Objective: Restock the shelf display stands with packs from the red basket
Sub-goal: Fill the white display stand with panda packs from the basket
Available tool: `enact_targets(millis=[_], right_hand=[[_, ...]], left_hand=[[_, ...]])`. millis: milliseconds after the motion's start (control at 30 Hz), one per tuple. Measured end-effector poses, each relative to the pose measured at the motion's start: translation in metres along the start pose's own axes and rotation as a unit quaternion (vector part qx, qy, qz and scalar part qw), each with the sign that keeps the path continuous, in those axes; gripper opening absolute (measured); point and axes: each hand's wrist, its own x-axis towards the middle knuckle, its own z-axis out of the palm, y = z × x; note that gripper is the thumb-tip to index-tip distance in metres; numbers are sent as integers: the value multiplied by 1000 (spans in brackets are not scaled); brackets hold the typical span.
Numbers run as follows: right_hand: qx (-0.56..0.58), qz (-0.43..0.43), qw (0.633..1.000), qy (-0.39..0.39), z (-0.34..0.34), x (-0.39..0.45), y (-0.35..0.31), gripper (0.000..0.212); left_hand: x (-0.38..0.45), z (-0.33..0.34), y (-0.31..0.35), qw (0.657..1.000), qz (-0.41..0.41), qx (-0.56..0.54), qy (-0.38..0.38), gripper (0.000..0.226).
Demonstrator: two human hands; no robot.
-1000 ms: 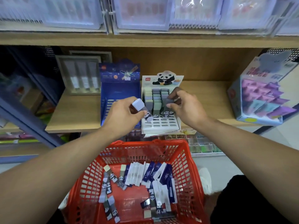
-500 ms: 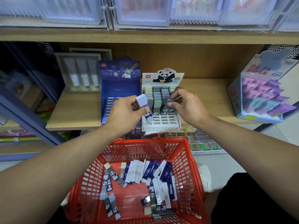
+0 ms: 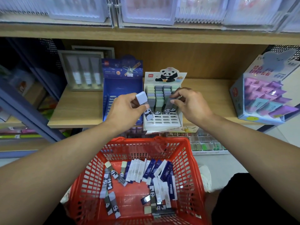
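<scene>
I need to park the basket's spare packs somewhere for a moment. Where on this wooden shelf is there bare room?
Bare wood lies on the shelf left of the blue stand, in front of the grey framed box. A second patch runs between the panda stand and the purple display box. The middle is crowded: both stands sit side by side with both hands there.

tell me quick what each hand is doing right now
Left hand: closed on a lilac-capped panda-print pack.
Right hand: fingers pinching a grey pack standing in the white panda display stand.
</scene>
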Motion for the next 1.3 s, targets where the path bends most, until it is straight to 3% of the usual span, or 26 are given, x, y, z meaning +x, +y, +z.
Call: enact_targets(millis=[233,567,967,1033,1100,1200,1300], right_hand=[[-93,-6,996,7,6,2,6,21],[-135,5,989,55,4,-3,0,16],[-182,18,983,15,8,-1,-2,21],[-166,10,986,27,4,-2,-10,21],[-82,-16,996,33,1,-3,-24,23],[79,-48,996,-14,3,-11,-47,34],[99,-75,991,-48,11,-18,-53,36]], left_hand=[[0,3,-1,1000,10,2,0,11],[0,4,-1,1000,14,6,-5,9],[-3,4,1,1000,13,-6,-12,9],[-3,3,4,1000,14,-12,-13,9],[-4,3,6,999,16,-20,-20,10],[-6,3,11,999,15,-33,-31,18],[-7,4,15,998,23,-36,-50,20]])
